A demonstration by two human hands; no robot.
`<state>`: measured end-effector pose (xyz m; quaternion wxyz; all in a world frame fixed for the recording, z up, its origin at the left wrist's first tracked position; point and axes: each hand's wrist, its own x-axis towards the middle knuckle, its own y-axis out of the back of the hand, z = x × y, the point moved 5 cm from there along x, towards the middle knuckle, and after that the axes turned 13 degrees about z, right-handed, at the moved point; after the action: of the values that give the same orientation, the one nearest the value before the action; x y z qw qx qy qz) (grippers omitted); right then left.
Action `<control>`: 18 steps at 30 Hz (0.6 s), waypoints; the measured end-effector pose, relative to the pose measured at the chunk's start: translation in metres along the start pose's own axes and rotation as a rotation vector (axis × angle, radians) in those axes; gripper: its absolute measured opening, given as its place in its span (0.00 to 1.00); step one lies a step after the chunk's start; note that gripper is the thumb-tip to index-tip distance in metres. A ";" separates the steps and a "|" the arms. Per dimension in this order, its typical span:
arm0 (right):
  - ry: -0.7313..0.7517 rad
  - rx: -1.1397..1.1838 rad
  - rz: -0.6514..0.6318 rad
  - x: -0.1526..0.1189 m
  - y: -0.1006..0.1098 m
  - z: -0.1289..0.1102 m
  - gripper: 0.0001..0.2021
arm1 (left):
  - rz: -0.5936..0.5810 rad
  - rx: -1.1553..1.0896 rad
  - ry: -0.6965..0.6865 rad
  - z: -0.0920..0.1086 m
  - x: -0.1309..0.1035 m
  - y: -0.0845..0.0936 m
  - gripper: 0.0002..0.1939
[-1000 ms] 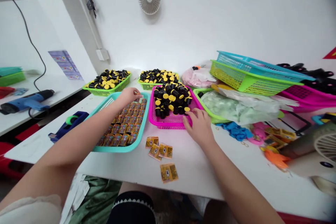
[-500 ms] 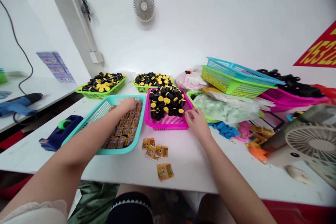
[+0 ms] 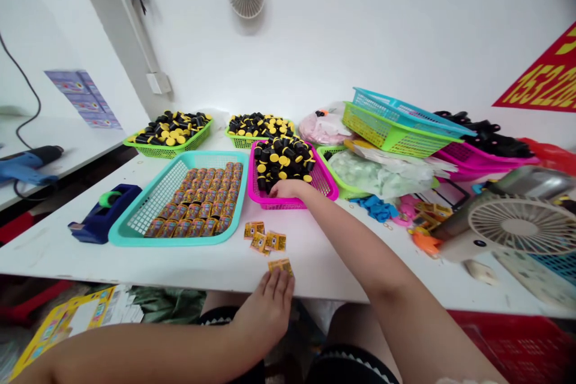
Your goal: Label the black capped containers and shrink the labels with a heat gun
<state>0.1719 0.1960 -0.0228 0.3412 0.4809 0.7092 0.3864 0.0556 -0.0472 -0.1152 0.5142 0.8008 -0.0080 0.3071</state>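
My left hand [image 3: 265, 312] reaches over the table's front edge, its fingers stretched out and resting on a yellow printed label [image 3: 281, 265]; its thumb is hidden. Several similar labels [image 3: 275, 241] lie just behind it. My right hand [image 3: 290, 189] is at the near side of the pink basket [image 3: 324, 183], fingers curled against a black canister at the front of the heap of black canisters with yellow caps [image 3: 284, 159]; its fingertips are partly hidden. To the left, a turquoise basket [image 3: 135, 210] holds rows of canisters wrapped in printed labels [image 3: 198, 207].
A blue tape dispenser [image 3: 101, 216] stands left of the turquoise basket. Two green baskets of canisters [image 3: 193, 139] [image 3: 243, 141] sit at the back. Stacked baskets [image 3: 391, 126], plastic bags [image 3: 378, 171] and a fan [image 3: 517, 228] occupy the right side.
My left hand has left the turquoise basket and come down to the single label at the front edge. My right hand has moved left from the pink basket's right rim to its canisters.
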 end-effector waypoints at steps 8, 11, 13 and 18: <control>0.038 0.175 0.598 -0.044 0.030 0.029 0.17 | 0.059 -0.143 -0.139 -0.026 0.013 0.040 0.19; 0.169 0.362 1.102 -0.088 0.039 0.044 0.20 | 0.102 -0.326 0.000 -0.062 0.042 0.048 0.21; 0.270 0.360 1.285 -0.114 0.037 0.050 0.21 | 0.172 -0.480 0.188 -0.089 0.065 0.049 0.20; 0.336 0.185 1.416 -0.140 0.035 0.053 0.17 | -0.084 -0.434 0.144 -0.089 0.102 0.036 0.14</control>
<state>0.2742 0.0839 -0.0012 -0.1457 0.7851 0.3009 0.5213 0.0834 0.0406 -0.0099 0.6860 0.6471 -0.0037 0.3327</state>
